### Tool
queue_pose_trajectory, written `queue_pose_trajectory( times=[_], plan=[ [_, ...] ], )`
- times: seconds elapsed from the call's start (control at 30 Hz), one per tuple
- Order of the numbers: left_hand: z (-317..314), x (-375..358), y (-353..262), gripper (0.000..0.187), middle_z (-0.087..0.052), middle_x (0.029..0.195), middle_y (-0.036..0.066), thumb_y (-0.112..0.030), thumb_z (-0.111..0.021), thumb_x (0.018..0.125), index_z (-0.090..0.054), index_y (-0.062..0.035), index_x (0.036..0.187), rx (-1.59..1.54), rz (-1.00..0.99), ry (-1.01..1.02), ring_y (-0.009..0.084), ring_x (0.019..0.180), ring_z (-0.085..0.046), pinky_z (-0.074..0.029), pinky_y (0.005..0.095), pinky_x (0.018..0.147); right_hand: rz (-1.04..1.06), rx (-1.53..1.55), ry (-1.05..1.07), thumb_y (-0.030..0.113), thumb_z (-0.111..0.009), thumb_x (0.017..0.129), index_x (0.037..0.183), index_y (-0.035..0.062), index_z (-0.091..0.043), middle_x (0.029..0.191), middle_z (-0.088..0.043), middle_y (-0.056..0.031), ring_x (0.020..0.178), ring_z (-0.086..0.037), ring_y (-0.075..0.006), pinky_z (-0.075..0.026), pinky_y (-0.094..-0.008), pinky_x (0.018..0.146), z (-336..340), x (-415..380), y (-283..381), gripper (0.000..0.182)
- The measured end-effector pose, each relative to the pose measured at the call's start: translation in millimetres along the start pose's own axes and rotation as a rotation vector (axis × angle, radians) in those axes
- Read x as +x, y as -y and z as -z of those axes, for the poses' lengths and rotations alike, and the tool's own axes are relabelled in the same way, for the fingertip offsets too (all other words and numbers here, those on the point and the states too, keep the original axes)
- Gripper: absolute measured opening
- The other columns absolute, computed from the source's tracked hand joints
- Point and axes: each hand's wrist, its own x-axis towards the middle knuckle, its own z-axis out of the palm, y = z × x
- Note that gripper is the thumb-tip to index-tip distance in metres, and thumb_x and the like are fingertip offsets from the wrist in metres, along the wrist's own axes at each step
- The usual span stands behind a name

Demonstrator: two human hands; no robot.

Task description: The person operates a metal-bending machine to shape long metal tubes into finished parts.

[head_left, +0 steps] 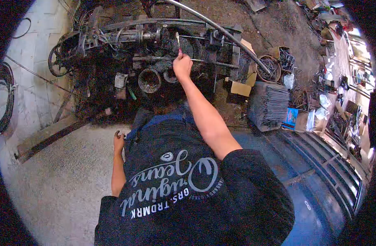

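My right hand (182, 67) reaches out over the machine, its fingers closed around the handle of a small brush (177, 39). The brush has a reddish handle and a pale head that points away from me. Just beyond it lie the dark, greasy parts of the machine (147, 37), with a shaft and rods. My left hand (119, 140) hangs low by my left side, with dark smudged fingers loosely bent and apart. Nothing shows in it.
Two round cans (149, 80) stand below the machine. A long metal pipe (221, 28) slants across the top right. A bundle of thin rods (276, 104), a bucket of scrap (269, 68) and a cardboard box (240, 89) sit to the right. A handwheel (58, 61) is at left.
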Motion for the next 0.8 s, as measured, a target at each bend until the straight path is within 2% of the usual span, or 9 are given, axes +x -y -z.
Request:
queue_pose_trajectory(
  times=[0.07, 0.13, 0.2, 0.37, 0.47, 0.57, 0.7, 0.77, 0.8],
  plan=[
    [0.2, -7.7, -16.6, 0.051, -0.063, 0.086, 0.011, -0.025, -0.059, 0.088, -0.041, -0.0014, 0.13, 0.019, 0.067, 0.027, 0.0154, 0.073, -0.057, -0.046, 0.0299, 0.065, 0.008, 0.001, 0.019, 0.026, -0.046, 0.091, 0.085, -0.0066, -0.063, 0.083, -0.061, -0.0299, 0.086, -0.057, -0.0462, -0.043, -0.0507, 0.078, 5.9, 0.7, 0.5, 0.037],
    [-2.0, -1.8, -2.3, 0.051, -0.063, 0.085, 0.012, -0.024, -0.059, 0.088, -0.04, -0.0013, 0.13, -0.018, 0.049, 0.022, 0.0155, 0.073, -0.057, -0.046, 0.03, 0.065, 0.02, 0.006, 0.042, 0.026, -0.045, 0.091, 0.085, -0.0066, -0.062, 0.083, -0.061, -0.0298, 0.085, -0.057, -0.0464, -0.043, -0.0507, 0.078, 14.6, 1.7, 1.7, 0.037],
    [-1.0, -2.0, 0.0, 0.051, -0.063, 0.085, 0.012, -0.024, -0.059, 0.088, -0.04, -0.0013, 0.13, -0.057, 0.033, 0.014, 0.0157, 0.074, -0.058, -0.046, 0.0301, 0.065, -0.053, -0.02, 0.03, 0.025, -0.046, 0.091, 0.086, -0.0061, -0.063, 0.084, -0.061, -0.0297, 0.086, -0.057, -0.0461, -0.043, -0.0505, 0.079, 27.8, 4.7, -1.9, 0.036],
    [-0.8, -18.0, -27.9, 0.05, -0.064, 0.086, 0.014, -0.022, -0.059, 0.088, -0.04, -0.0008, 0.13, -0.051, 0.116, 0.017, 0.0198, 0.076, -0.06, -0.048, 0.0329, 0.068, -0.014, -0.056, -0.078, 0.025, -0.047, 0.089, 0.083, -0.0078, -0.061, 0.083, -0.061, -0.0307, 0.081, -0.058, -0.0468, -0.046, -0.0524, 0.075, 40.0, 16.2, -24.3, 0.037],
    [-3.2, -5.6, 0.5, 0.051, -0.064, 0.086, 0.014, -0.022, -0.059, 0.088, -0.04, -0.0004, 0.13, -0.091, 0.069, 0.027, 0.0206, 0.076, -0.06, -0.048, 0.0326, 0.069, -0.042, -0.053, -0.055, 0.025, -0.047, 0.089, 0.084, -0.0072, -0.061, 0.083, -0.061, -0.0306, 0.082, -0.058, -0.0469, -0.045, -0.0522, 0.076, 43.1, 15.9, -22.8, 0.035],
    [-5.4, -8.0, -1.9, 0.052, -0.065, 0.086, 0.014, -0.022, -0.059, 0.087, -0.04, -0.0002, 0.131, -0.032, 0.076, -0.019, 0.0207, 0.078, -0.061, -0.048, 0.0316, 0.069, -0.073, -0.067, -0.07, 0.028, -0.044, 0.092, 0.086, -0.0053, -0.063, 0.087, -0.061, -0.0288, 0.087, -0.057, -0.0459, -0.043, -0.0522, 0.078, 39.5, 16.5, -29.2, 0.039],
    [-1.6, -6.6, -5.9, 0.052, -0.065, 0.088, 0.015, -0.022, -0.059, 0.087, -0.04, -0.0003, 0.13, -0.089, 0.037, 0.027, 0.0208, 0.08, -0.061, -0.048, 0.0306, 0.07, -0.054, -0.056, -0.004, 0.03, -0.043, 0.092, 0.089, -0.0056, -0.062, 0.088, -0.06, -0.0302, 0.088, -0.057, -0.0465, -0.043, -0.0526, 0.077, 53.7, 5.7, -35.0, 0.04],
    [0.6, -12.3, -20.1, 0.052, -0.065, 0.089, 0.016, -0.022, -0.059, 0.087, -0.04, 0.0, 0.13, -0.03, 0.088, 0.042, 0.0207, 0.079, -0.061, -0.048, 0.0299, 0.071, -0.065, -0.102, 0.074, 0.031, -0.043, 0.093, 0.094, -0.0068, -0.06, 0.089, -0.059, -0.0318, 0.088, -0.056, -0.0486, -0.043, -0.0528, 0.077, 53.7, -0.6, -63.9, 0.041],
    [-0.4, -13.1, -20.3, 0.052, -0.065, 0.089, 0.016, -0.022, -0.059, 0.087, -0.04, 0.0, 0.13, -0.03, 0.084, 0.04, 0.0207, 0.079, -0.061, -0.048, 0.0299, 0.071, -0.03, -0.093, 0.035, 0.031, -0.043, 0.093, 0.094, -0.0062, -0.06, 0.082, -0.061, -0.0291, 0.08, -0.058, -0.0456, -0.045, -0.0514, 0.072, 51.2, -5.9, -77.0, 0.041]
  ],
)
